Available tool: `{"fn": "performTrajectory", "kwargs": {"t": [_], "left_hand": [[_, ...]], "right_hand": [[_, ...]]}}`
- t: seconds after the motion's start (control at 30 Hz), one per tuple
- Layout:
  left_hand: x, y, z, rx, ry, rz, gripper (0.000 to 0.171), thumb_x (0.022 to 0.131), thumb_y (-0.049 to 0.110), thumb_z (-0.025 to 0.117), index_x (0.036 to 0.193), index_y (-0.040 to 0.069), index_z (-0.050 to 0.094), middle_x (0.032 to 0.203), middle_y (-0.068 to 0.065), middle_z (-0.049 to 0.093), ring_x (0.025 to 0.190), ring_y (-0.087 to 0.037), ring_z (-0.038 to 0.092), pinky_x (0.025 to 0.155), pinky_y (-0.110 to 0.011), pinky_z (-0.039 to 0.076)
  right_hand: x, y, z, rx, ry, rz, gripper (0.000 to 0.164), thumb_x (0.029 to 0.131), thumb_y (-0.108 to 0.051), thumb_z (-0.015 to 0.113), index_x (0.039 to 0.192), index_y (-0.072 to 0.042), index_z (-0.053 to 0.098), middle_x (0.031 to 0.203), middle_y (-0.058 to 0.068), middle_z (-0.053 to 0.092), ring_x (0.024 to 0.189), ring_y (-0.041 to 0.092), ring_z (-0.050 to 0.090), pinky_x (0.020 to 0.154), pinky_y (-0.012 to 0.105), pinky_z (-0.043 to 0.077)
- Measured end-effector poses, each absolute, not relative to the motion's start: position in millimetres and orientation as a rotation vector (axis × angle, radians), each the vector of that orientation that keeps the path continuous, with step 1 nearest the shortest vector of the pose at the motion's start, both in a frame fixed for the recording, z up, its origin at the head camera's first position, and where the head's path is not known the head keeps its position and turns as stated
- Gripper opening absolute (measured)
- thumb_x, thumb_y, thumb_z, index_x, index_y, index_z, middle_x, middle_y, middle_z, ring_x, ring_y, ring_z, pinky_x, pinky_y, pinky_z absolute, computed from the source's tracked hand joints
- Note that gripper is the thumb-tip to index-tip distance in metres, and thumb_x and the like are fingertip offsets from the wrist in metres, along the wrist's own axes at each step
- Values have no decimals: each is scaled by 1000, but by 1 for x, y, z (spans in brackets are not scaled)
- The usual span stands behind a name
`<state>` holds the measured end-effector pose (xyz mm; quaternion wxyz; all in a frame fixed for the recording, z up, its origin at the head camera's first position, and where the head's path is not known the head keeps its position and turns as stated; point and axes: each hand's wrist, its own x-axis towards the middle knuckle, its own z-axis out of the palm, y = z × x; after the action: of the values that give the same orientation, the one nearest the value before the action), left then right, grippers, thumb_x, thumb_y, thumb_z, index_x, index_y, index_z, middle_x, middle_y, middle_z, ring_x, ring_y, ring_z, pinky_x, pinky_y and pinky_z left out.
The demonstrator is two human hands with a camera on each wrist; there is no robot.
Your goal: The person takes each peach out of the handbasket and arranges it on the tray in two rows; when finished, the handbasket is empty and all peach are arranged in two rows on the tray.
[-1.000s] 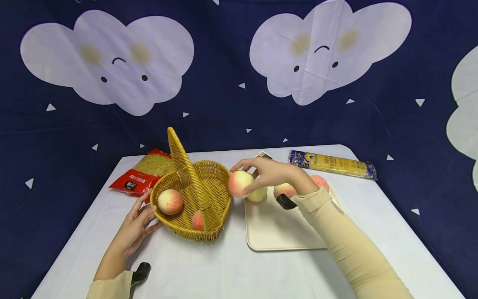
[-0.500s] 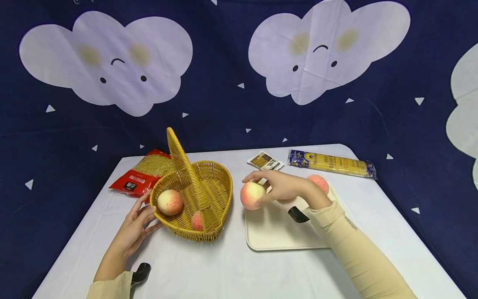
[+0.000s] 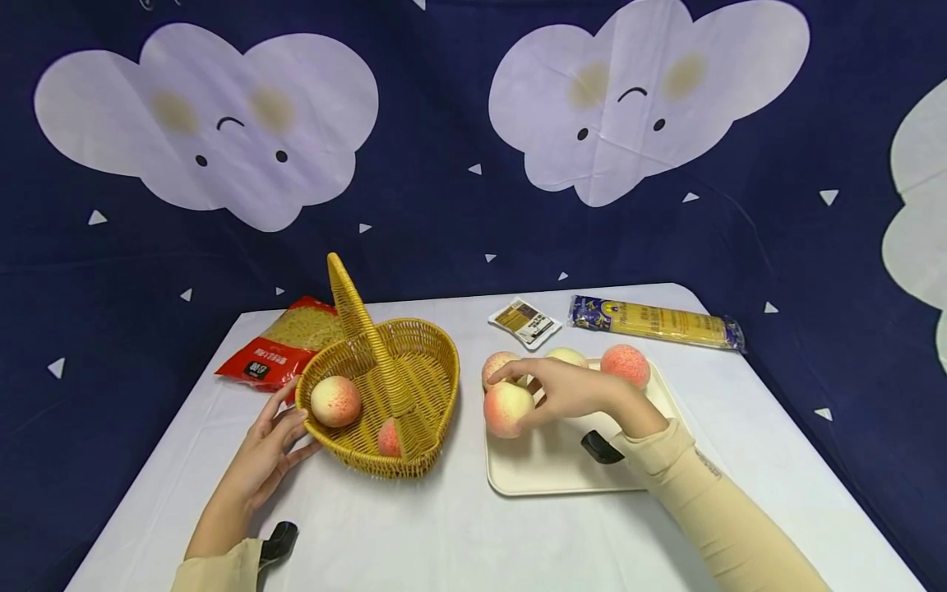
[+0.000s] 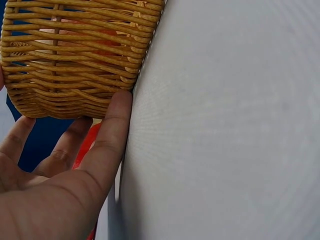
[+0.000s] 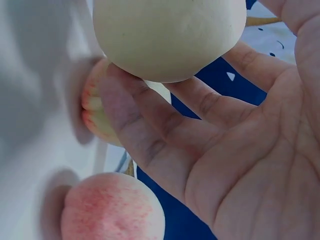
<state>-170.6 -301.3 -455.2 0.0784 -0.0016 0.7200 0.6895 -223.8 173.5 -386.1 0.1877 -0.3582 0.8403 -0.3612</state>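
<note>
My right hand point(image 3: 568, 388) holds a cream-and-pink peach point(image 3: 506, 410) between thumb and fingers at the left side of a cream tray point(image 3: 551, 473). Behind the held fruit, a second peach point(image 3: 499, 365) is partly covered by my fingers. A pale peach point(image 3: 565, 356) and a pinker peach point(image 3: 625, 367) are at the tray's far side. My left hand point(image 3: 259, 457) rests spread fingertips against the left side of a wicker basket point(image 3: 373, 464); the left wrist view shows them on its weave point(image 4: 75, 65). Inside lie one peach point(image 3: 336, 401) and another point(image 3: 389, 438), half hidden by the handle.
Behind the basket at left lies a red bag of pasta point(image 3: 284, 341). A small printed sachet point(image 3: 526, 322) and a long yellow noodle packet point(image 3: 654, 321) lie along the back of the white table. A dark blue cloth point(image 3: 436, 205) hangs behind it.
My right hand has carried its peach from the basket's right rim rightward and nearer to me, over the tray. The sachet and tray peaches have come into view. My left hand stays put.
</note>
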Motion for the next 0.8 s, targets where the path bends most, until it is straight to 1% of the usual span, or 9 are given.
{"fn": "performTrajectory", "kwargs": {"t": [0.1, 0.23, 0.47, 0.7, 0.8], "left_hand": [[-171, -301, -455, 0, 2158, 2064, 72, 115, 29, 52, 174, 31, 11, 151, -7, 35, 115, 3, 67, 93, -31, 62], [-171, -301, -455, -4, 2163, 2062, 72, 115, 29, 52, 174, 31, 11, 151, -8, 34, 115, 4, 67, 92, -30, 62], [-171, -302, -456, 3, 2169, 2057, 71, 115, 29, 51, 174, 31, 11, 149, -6, 36, 116, 3, 67, 93, -31, 62], [-171, -302, -457, 4, 2165, 2061, 71, 115, 29, 51, 174, 31, 11, 148, -5, 37, 116, 3, 67, 93, -31, 62], [-171, -302, -456, 8, 2161, 2066, 71, 115, 29, 52, 174, 31, 11, 148, -5, 37, 116, 3, 67, 93, -31, 62]], "right_hand": [[-219, 173, -389, -998, 2349, -1021, 68, 85, -19, 88, 147, -13, 62, 142, 6, 66, 107, 21, 70, 88, 32, 63], [-212, 173, -389, -985, 2355, -1026, 67, 85, -18, 88, 147, -13, 62, 142, 7, 66, 108, 22, 70, 87, 32, 63], [-205, 175, -394, -953, 2338, -1058, 67, 85, -20, 89, 147, -14, 62, 143, 4, 64, 114, 23, 67, 92, 33, 62], [-199, 175, -401, -959, 2312, -1099, 67, 84, -16, 88, 146, -14, 62, 146, 6, 63, 117, 25, 65, 95, 38, 61], [-197, 175, -404, -946, 2311, -1105, 68, 84, -15, 87, 147, -15, 62, 147, 4, 62, 118, 23, 64, 95, 37, 61]]}}
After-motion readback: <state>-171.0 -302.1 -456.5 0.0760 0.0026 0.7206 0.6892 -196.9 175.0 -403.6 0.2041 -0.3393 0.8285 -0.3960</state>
